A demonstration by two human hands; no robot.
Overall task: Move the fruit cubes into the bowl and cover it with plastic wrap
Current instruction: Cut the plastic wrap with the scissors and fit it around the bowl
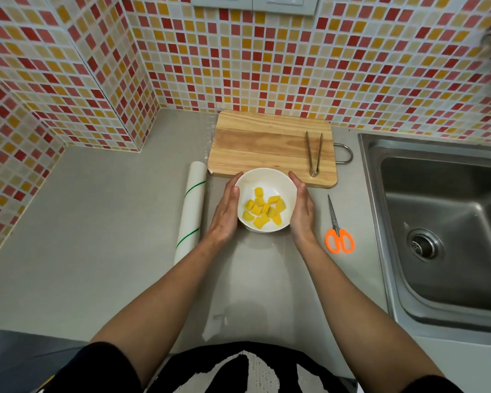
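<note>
Counter (102, 222): grey, bounded by tiled wall (267, 66) at 12 o'clock and 9 o'clock. I see bare surface at 8 o'clock of the bowl and toward 6 o'clock, between my forearms.

Sink (442, 222): steel, at 3 o'clock; its rim marks the counter's right edge.

Board (267, 143): wooden, at 12 o'clock of the bowl, its near edge just behind the bowl's far rim. Tongs (314, 153) lie on its right part.

Scissors (338, 231): orange handles, at 3 o'clock of the bowl, between right hand and sink, apart from both.

Wrap (192, 211): roll lying lengthwise at 9 o'clock of the bowl, just beside my left hand. A clear sheet seems to spread from it over the counter under the bowl; I cannot tell its full edges.

Bowl (267, 182): white, centre of counter.

Cubes (264, 208): yellow, all inside the bowl, heaped toward its near side.

Left hand (227, 211): fingers straight, palm laid against the bowl's 9 o'clock wall, not curled round it.

Right hand (302, 208): fingers straight, palm against the 3 o'clock wall. The bowl sits between both palms, cubes midway between them.
</note>
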